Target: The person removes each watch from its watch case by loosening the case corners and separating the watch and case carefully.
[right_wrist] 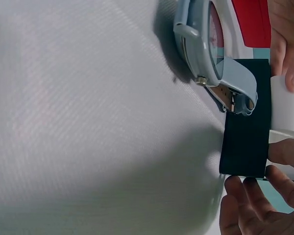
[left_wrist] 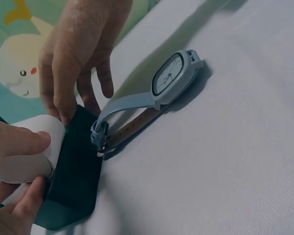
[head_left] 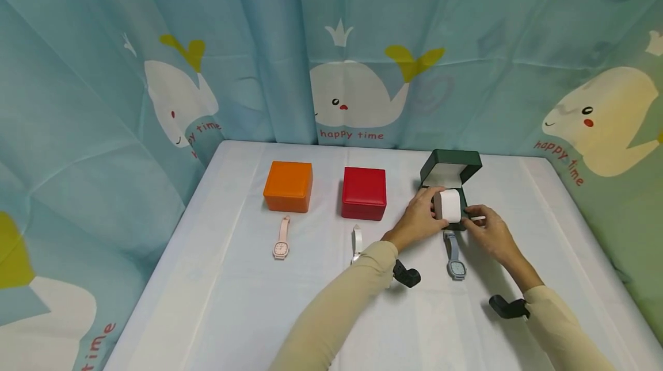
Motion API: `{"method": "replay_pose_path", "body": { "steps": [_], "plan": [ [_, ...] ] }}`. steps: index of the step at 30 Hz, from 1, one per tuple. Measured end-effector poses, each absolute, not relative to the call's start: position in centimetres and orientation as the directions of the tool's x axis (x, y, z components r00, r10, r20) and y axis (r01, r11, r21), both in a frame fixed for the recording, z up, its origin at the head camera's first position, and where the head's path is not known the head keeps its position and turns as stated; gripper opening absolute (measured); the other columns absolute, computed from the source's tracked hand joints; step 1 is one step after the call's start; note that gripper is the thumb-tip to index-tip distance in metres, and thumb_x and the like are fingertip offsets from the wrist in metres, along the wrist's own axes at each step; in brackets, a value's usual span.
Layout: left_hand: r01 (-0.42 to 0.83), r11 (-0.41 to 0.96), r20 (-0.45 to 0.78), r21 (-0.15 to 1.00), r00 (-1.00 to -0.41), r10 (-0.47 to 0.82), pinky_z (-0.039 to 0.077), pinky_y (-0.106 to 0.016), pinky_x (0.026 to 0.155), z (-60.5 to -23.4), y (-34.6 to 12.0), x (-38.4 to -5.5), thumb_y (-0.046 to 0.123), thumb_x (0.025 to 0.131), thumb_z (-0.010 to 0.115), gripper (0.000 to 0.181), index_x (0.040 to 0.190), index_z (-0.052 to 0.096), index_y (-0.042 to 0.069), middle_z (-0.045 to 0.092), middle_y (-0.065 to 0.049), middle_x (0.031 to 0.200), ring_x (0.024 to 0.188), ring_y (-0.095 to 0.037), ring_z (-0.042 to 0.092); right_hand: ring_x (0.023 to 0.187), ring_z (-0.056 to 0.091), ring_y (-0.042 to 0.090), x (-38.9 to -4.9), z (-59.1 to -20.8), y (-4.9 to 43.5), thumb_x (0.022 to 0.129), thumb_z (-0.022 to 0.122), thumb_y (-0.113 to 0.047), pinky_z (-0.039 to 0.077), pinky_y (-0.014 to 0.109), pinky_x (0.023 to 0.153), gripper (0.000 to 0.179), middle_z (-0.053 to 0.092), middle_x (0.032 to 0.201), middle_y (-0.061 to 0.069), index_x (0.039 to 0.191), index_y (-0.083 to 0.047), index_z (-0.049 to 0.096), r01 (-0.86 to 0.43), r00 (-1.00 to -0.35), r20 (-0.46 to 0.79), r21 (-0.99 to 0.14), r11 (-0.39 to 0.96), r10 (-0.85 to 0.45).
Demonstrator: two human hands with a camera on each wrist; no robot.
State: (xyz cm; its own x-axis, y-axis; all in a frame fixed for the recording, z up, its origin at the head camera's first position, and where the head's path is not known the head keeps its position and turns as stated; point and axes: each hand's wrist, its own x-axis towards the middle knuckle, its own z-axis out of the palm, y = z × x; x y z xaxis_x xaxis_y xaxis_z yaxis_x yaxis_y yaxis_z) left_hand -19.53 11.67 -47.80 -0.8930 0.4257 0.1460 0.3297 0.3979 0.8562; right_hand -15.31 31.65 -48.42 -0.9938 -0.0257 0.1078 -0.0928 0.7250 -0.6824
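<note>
A dark green watch box (head_left: 452,157) stands with its lid raised at the right rear of the table. My left hand (head_left: 417,215) pinches a white watch cushion (head_left: 449,206) at the box's opening, thumb on its near side. At the box's right side, my right hand (head_left: 491,234) grips the wall by the front corner, with fingertips (right_wrist: 250,186) against the outside. A blue-grey wristwatch (left_wrist: 170,76) lies just in front, its buckled strap touching the box front. How deep the cushion sits is partly hidden by the fingers.
Left of the green box stand a closed red box (head_left: 364,192) and a closed orange box (head_left: 288,186). A pink watch (head_left: 281,244) lies before the orange one. Before the red one lies a white watch (head_left: 357,240), partly behind the left sleeve. A curtain (head_left: 269,72) hangs behind the table.
</note>
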Motion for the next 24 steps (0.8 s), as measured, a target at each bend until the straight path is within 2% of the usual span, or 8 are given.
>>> {"method": "replay_pose_path", "body": {
  "steps": [7, 13, 15, 20, 24],
  "plan": [
    [0.372, 0.430, 0.157, 0.823, -0.875, 0.458, 0.043, -0.008, 0.080, -47.9, 12.5, -19.9, 0.006, 0.085, 0.083, 0.075, 0.150, 0.047, 0.013, 0.052, -0.005, 0.140, 0.101, -0.003, 0.058, 0.104, 0.062, 0.050, -15.4, -48.1, 31.6, 0.101, 0.060, -0.012, 0.049, 0.027, 0.072, 0.036, 0.058, 0.119, 0.036, 0.127, 0.012, 0.052, -0.062, -0.998, 0.052, -0.696, 0.715, -0.036],
    [0.418, 0.490, 0.173, 0.765, -0.866, 0.469, 0.039, -0.015, 0.097, -48.2, 13.0, -20.5, 0.008, 0.085, 0.083, 0.073, 0.149, 0.049, 0.012, 0.053, -0.004, 0.146, 0.119, -0.007, 0.053, 0.104, 0.062, 0.054, -15.3, -48.1, 31.5, 0.102, 0.059, -0.014, 0.053, 0.050, 0.079, 0.038, 0.057, 0.119, 0.038, 0.129, 0.010, 0.050, -0.031, -1.000, 0.020, -0.706, 0.708, -0.024],
    [0.439, 0.516, 0.189, 0.736, -0.865, 0.465, 0.036, -0.018, 0.102, -48.3, 13.1, -20.6, 0.008, 0.084, 0.083, 0.072, 0.148, 0.050, 0.010, 0.054, -0.005, 0.145, 0.125, -0.009, 0.051, 0.104, 0.061, 0.054, -15.3, -48.1, 31.4, 0.102, 0.059, -0.015, 0.052, 0.055, 0.081, 0.038, 0.057, 0.120, 0.038, 0.129, 0.010, 0.050, -0.023, -1.000, 0.013, -0.709, 0.705, -0.020],
    [0.453, 0.575, 0.192, 0.682, -0.869, 0.456, 0.035, -0.019, 0.102, -48.3, 13.4, -20.6, 0.011, 0.084, 0.082, 0.071, 0.147, 0.050, 0.010, 0.055, -0.005, 0.144, 0.126, -0.014, 0.051, 0.104, 0.061, 0.054, -15.3, -48.2, 31.3, 0.103, 0.058, -0.017, 0.052, 0.055, 0.082, 0.039, 0.056, 0.120, 0.038, 0.130, 0.009, 0.049, -0.007, -1.000, 0.001, -0.718, 0.696, -0.009],
    [0.411, 0.585, 0.140, 0.699, -0.881, 0.452, 0.037, -0.020, 0.100, -48.3, 13.5, -20.6, 0.014, 0.088, 0.079, 0.070, 0.150, 0.047, 0.010, 0.053, -0.006, 0.144, 0.124, -0.016, 0.050, 0.105, 0.060, 0.053, -15.2, -48.3, 31.4, 0.103, 0.058, -0.018, 0.052, 0.053, 0.082, 0.040, 0.055, 0.121, 0.038, 0.131, 0.009, 0.049, 0.001, -1.000, -0.008, -0.714, 0.700, -0.006]
  ]
}}
